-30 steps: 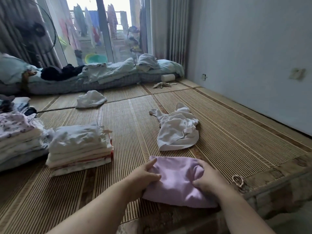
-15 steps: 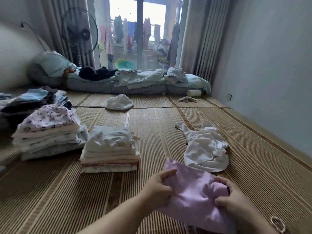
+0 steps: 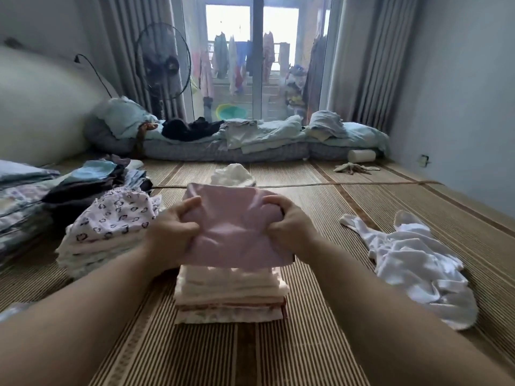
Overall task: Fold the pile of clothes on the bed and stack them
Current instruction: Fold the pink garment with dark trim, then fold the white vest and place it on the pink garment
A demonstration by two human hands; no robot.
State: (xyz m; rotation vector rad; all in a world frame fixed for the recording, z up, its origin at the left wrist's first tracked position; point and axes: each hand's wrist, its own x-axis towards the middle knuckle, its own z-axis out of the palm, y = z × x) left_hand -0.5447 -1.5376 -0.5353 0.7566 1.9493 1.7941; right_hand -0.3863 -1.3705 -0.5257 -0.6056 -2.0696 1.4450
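Pink garment [image 3: 237,232]: folded, held just above the near stack [image 3: 231,296].
Left grip [image 3: 170,232]: fingers curled round the garment's left edge.
Right grip [image 3: 289,227]: clenched on its right edge.
Done: the near stack and the printed stack [image 3: 111,227] beside it stand folded.
Left: a white garment [image 3: 412,257] lies crumpled on the bed mat [image 3: 278,358], and a small white piece [image 3: 232,175] beyond looks unfolded. The task is probably near its end.
Containers: a green basin [image 3: 231,111] outside, contents not discernible.
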